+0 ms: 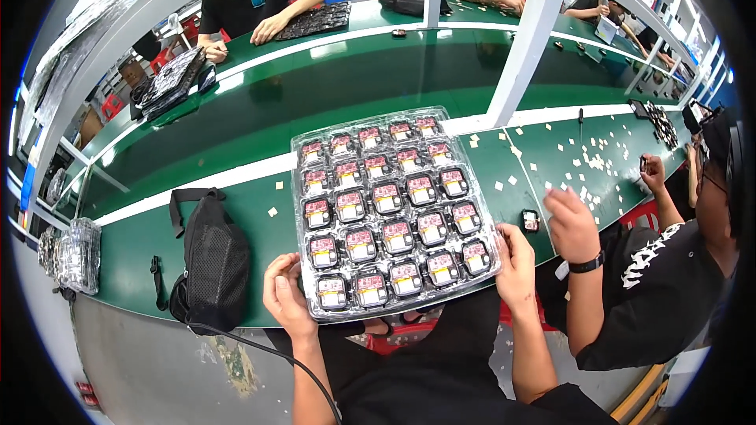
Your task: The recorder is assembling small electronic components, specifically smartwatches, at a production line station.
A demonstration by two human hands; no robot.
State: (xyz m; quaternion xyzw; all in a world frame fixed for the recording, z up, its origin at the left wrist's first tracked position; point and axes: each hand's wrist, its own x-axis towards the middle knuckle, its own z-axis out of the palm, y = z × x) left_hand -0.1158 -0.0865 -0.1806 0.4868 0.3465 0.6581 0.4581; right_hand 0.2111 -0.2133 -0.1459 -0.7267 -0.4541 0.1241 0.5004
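A clear plastic blister tray (302, 220) is tilted up in front of me over the table's near edge. Its pockets hold rows of small, square black devices (387, 197) with pink, white and yellow labels. My left hand (288, 297) grips the tray's lower left corner, with the thumb on the near side. The lower right edge is in my right hand (515, 269), whose fingers are partly hidden by the tray. One more small device (531, 220) lies on the table, right of the tray.
A black bag (215, 260) with a strap lies on the green table (134, 256) at my left. Stacked clear trays (77, 256) stand farther left. At right, a co-worker's hand (572, 224) hovers beside scattered pale squares (596, 164). A white post (531, 39) rises behind the tray.
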